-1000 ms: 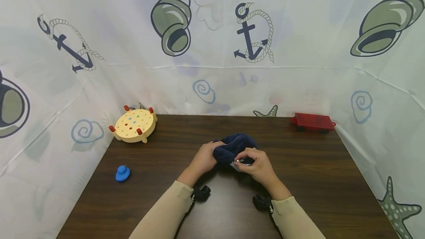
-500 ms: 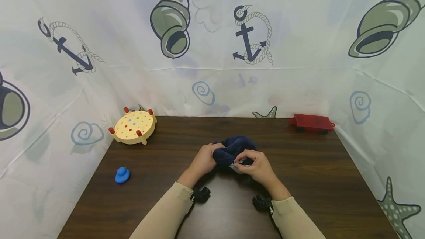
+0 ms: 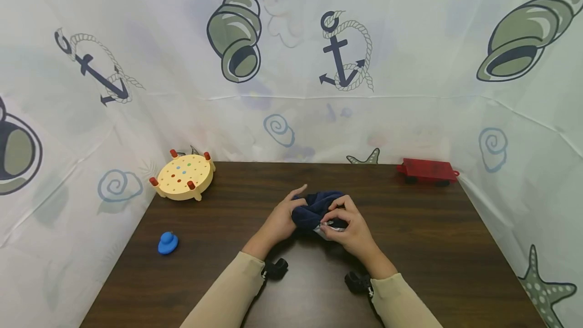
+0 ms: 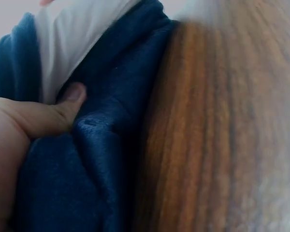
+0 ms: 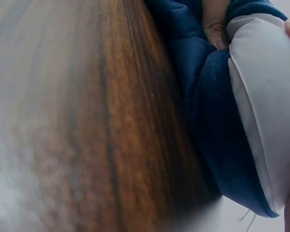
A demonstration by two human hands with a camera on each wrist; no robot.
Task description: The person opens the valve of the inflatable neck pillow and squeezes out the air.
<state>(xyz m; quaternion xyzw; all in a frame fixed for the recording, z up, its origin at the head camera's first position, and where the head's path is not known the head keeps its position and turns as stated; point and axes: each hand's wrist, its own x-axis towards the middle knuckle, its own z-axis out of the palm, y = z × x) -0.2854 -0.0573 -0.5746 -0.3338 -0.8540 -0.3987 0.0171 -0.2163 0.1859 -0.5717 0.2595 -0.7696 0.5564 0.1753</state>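
Observation:
A navy-blue plush cushion (image 3: 309,215) with a zipped cover is held just above the table, between both hands. White inner fabric (image 5: 268,92) bulges out of the cover's long opening in the right wrist view. My left hand (image 3: 280,221) grips the cushion's left side, its index finger raised off the cloth. In the left wrist view the thumb (image 4: 50,117) lies at the edge of the opening, against the white fabric. My right hand (image 3: 352,228) pinches the near right edge between thumb and fingertips; a small shiny bit shows there, too small to identify.
On the dark wooden table (image 3: 227,287), a yellow round toy with red pegs (image 3: 184,176) stands at the back left. A small blue knobbed piece (image 3: 168,243) lies in front of it. A red toy wagon (image 3: 428,170) sits at the back right. Printed cloth surrounds the table.
My left index finger has lifted off the cushion. The right hand's fingers have shifted up and spread while still pinching its edge. The head view has tilted up slightly.

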